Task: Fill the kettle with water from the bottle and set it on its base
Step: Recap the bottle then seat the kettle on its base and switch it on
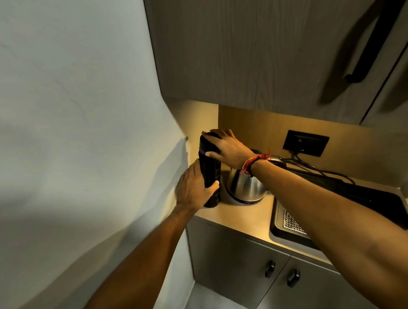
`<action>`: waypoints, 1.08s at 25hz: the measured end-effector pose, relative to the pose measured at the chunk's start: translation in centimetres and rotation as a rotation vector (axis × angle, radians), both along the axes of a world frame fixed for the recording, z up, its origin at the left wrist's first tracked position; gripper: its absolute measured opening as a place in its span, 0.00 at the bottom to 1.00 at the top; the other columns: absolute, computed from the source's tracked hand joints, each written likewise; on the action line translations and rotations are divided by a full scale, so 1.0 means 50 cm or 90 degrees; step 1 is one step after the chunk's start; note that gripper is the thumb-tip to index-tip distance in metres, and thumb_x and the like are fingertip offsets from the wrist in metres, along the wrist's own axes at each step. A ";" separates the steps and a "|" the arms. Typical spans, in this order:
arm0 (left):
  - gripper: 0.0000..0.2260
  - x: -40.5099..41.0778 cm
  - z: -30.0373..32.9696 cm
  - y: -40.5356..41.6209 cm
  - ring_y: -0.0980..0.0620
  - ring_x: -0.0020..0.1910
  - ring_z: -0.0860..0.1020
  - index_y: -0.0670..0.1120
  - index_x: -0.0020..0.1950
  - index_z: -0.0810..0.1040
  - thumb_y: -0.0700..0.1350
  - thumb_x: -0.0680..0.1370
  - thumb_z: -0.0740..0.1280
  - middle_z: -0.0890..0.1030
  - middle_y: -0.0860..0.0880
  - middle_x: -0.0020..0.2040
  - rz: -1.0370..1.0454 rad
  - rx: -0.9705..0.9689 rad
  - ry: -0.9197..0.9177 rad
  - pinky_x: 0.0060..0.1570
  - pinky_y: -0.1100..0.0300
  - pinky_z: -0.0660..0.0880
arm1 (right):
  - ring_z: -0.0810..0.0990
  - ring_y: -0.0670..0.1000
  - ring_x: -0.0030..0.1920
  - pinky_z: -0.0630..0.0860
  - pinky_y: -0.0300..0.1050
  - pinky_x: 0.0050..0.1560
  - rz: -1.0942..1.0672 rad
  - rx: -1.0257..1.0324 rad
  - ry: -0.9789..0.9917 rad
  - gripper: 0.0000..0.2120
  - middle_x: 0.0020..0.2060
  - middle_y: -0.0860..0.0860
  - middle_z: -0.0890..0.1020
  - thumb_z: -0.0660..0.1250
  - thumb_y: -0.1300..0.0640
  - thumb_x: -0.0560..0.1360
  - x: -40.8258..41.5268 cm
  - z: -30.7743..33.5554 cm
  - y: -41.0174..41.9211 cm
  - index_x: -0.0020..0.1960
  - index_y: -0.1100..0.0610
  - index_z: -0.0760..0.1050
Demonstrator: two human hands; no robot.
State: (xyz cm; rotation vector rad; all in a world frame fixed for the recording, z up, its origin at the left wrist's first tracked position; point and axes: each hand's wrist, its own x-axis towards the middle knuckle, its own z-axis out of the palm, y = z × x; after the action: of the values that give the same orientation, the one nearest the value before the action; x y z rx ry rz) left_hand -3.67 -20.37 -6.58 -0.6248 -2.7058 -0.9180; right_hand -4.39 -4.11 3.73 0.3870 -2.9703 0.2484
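A tall black bottle (211,171) stands upright at the left end of the wooden counter (253,221), close to the wall. My left hand (193,188) is wrapped around its lower body. My right hand (225,146) grips the cap at its top. Just right of the bottle sits a shiny steel kettle (246,187) on its round base (241,201); my right wrist, with a red thread band, hides the kettle's top and handle.
A dark sink (365,204) with a perforated metal tray (293,223) lies right of the kettle. A black wall socket (305,143) with cables is behind. Upper cabinets (262,38) hang overhead, lower cabinet doors (231,258) below. A grey wall (71,116) closes the left side.
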 end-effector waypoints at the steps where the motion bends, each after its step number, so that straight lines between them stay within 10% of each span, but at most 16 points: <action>1: 0.36 0.001 -0.001 -0.003 0.47 0.65 0.76 0.49 0.75 0.61 0.61 0.73 0.71 0.76 0.46 0.67 -0.003 0.002 -0.004 0.63 0.49 0.76 | 0.62 0.64 0.71 0.63 0.60 0.72 0.007 0.015 -0.007 0.31 0.75 0.56 0.62 0.59 0.44 0.80 -0.002 -0.001 -0.004 0.79 0.50 0.54; 8: 0.27 0.027 -0.002 0.004 0.48 0.46 0.78 0.43 0.58 0.73 0.65 0.74 0.64 0.79 0.45 0.49 0.106 -0.057 0.184 0.41 0.54 0.79 | 0.58 0.65 0.75 0.69 0.62 0.68 0.015 -0.016 0.043 0.36 0.80 0.50 0.47 0.53 0.33 0.77 0.018 -0.034 0.012 0.79 0.40 0.41; 14: 0.16 0.069 -0.008 0.099 0.52 0.43 0.75 0.47 0.53 0.71 0.58 0.76 0.65 0.75 0.49 0.47 -0.158 -0.087 0.218 0.32 0.64 0.69 | 0.58 0.59 0.77 0.65 0.57 0.73 -0.164 -0.020 0.032 0.39 0.80 0.54 0.46 0.51 0.32 0.77 0.095 -0.123 0.189 0.80 0.50 0.44; 21: 0.46 -0.028 0.068 0.291 0.37 0.72 0.64 0.42 0.78 0.55 0.63 0.70 0.72 0.62 0.39 0.75 -0.134 -0.235 0.008 0.69 0.46 0.68 | 0.68 0.63 0.71 0.73 0.59 0.66 -0.278 -0.034 -0.147 0.33 0.75 0.58 0.63 0.64 0.49 0.78 0.102 -0.144 0.314 0.78 0.53 0.55; 27: 0.58 -0.107 0.071 0.349 0.33 0.76 0.59 0.45 0.80 0.48 0.68 0.63 0.76 0.59 0.33 0.77 -0.101 -0.376 -0.213 0.71 0.39 0.61 | 0.77 0.63 0.60 0.76 0.58 0.58 -0.276 -0.053 -0.161 0.18 0.61 0.60 0.74 0.64 0.57 0.78 0.067 -0.130 0.336 0.67 0.59 0.67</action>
State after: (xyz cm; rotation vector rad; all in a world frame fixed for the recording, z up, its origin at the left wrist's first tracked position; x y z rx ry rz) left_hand -9.05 -2.90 -3.02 -0.8662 -3.2915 -0.2418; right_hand -1.03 12.68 -2.78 -0.3222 -3.1700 0.3918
